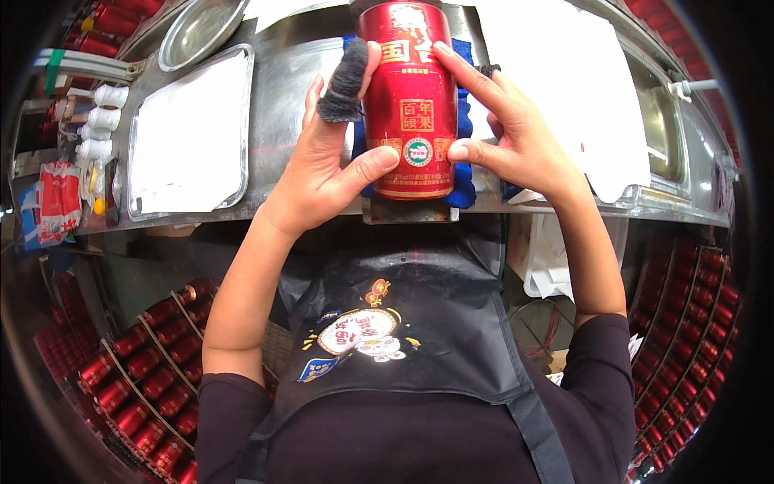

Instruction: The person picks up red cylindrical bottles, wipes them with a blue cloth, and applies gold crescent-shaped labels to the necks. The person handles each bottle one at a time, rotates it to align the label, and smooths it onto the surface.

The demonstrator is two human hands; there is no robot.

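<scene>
A glossy red bottle (413,125) with gold print and a small round green-and-white emblem lies lengthwise in front of me on blue cloth (463,181); its far end runs out of the picture at the top. My left hand (326,153) holds its left side, with the thumb on the lower front and a dark fuzzy wrap on a finger. On the right side my right hand (516,133) holds it too, thumb low and index finger stretched higher up. A dark fuzzy wrap also shows on one of its fingers. The other fingers are partly hidden.
White sheets lie on a metal tray (251,68) at left and on the bench at right. A round metal dish (164,58) sits behind the tray. White spools (101,121) and packets (58,206) are at far left. Racks of red bottles (149,387) stand below on both sides.
</scene>
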